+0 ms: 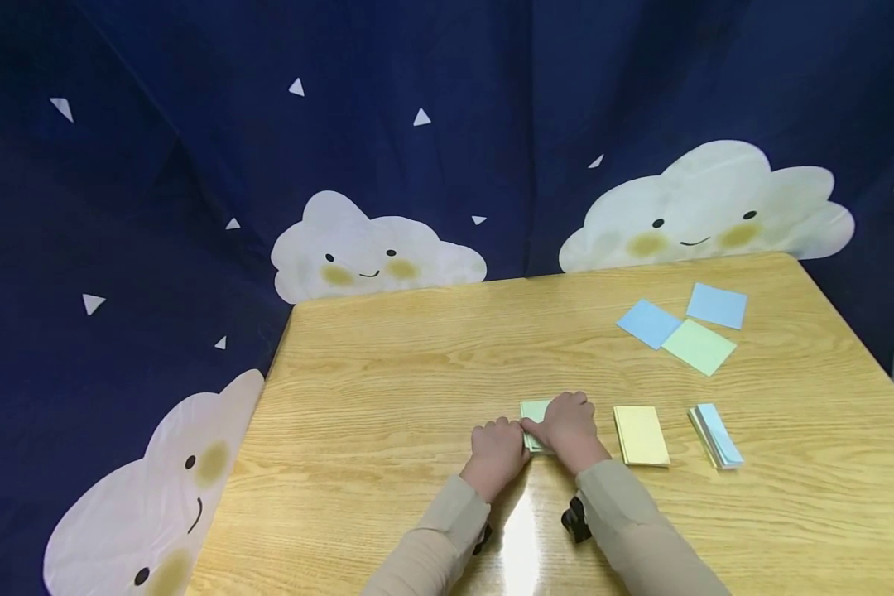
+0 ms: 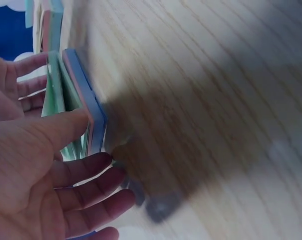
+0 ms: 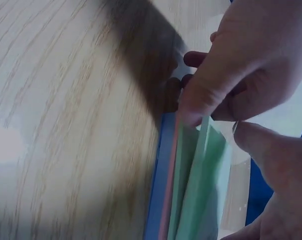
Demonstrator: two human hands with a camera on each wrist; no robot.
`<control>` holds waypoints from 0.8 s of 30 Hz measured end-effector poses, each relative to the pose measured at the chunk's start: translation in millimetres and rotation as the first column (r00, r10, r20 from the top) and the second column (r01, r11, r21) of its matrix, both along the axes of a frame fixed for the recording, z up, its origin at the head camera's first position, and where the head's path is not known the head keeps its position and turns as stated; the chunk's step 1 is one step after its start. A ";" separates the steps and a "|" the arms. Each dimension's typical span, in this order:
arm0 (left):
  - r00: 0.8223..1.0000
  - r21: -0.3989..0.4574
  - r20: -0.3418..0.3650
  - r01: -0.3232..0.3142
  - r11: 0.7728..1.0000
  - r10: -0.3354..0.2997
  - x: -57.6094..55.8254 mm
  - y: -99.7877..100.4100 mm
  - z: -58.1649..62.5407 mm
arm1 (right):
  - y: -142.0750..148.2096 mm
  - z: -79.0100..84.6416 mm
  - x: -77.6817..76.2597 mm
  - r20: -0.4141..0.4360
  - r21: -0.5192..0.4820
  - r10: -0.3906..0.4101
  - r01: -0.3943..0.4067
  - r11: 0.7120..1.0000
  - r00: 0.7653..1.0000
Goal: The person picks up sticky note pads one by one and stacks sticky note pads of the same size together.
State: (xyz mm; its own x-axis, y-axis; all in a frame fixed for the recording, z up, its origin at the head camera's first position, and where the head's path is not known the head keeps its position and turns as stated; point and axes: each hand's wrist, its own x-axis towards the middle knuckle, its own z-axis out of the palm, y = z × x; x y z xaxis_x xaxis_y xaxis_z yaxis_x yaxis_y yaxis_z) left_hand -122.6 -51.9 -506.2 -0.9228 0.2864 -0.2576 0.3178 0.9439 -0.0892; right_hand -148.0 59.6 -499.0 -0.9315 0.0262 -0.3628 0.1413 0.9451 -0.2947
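A sticky note pad point(image 1: 535, 410) lies between both hands on the wooden table. In the left wrist view, its green upper sheets point(image 2: 53, 90) fan apart above a pink layer and a blue layer point(image 2: 83, 90). My left hand point(image 1: 497, 451) holds the pad's left near corner, its thumb point(image 2: 68, 125) pressing on the layers under the lifted sheets. My right hand point(image 1: 569, 426) reaches over the pad, and its thumb point(image 3: 255, 137) meets the raised corner of the green sheets. Part of the pad is hidden beneath the right hand.
A yellow note pad point(image 1: 642, 436) lies right of the hands. Beyond it is a narrow stack topped with light blue point(image 1: 718, 434). Farther back lie two blue notes point(image 1: 649, 323) and a green note point(image 1: 699, 346). A dark blue curtain point(image 1: 417, 50) with clouds borders the table.
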 end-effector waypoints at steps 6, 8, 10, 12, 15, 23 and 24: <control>1.000 -0.029 0.016 0.018 0.999 -0.017 -2.8 -2.8 2.7 | 11.6 3.0 -3.4 0.025 -0.129 -0.039 0.042 0.991 0.999; 1.000 -0.033 0.004 0.029 0.999 -0.029 -3.9 -3.2 3.1 | 16.2 4.7 -5.4 0.021 -0.157 -0.036 0.039 0.987 0.999; 0.999 -0.029 0.006 0.038 0.999 -0.037 -4.6 -3.0 3.9 | 20.3 4.9 -7.2 0.021 -0.163 -0.020 0.023 0.986 1.000; 0.999 -0.002 0.014 0.036 0.999 -0.036 -4.8 -2.4 4.9 | 22.6 4.7 -7.9 0.028 -0.172 -0.017 0.021 0.985 0.999; 0.999 0.031 0.034 0.036 0.999 -0.037 -4.7 -1.7 6.6 | 24.7 2.4 -7.6 0.032 -0.178 -0.013 0.018 0.984 0.999; 0.999 0.041 0.043 0.028 0.999 -0.030 -11.4 -4.7 15.6 | 34.7 5.6 -7.7 -0.055 -0.246 0.100 -0.111 0.963 0.993; 0.999 0.057 0.035 0.030 0.998 -0.032 -13.2 -4.7 16.5 | 36.5 5.8 -8.5 -0.068 -0.243 0.160 -0.172 0.955 0.985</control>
State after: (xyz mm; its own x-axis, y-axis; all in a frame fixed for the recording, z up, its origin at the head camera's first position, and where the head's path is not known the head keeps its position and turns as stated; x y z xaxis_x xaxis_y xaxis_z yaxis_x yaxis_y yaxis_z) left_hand -135.8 -56.6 -489.7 -0.9037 0.3299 -0.2729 0.3491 0.9368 -0.0238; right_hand -156.4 96.2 -493.2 -0.9315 -0.2149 -0.2936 -0.0309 0.8508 -0.5246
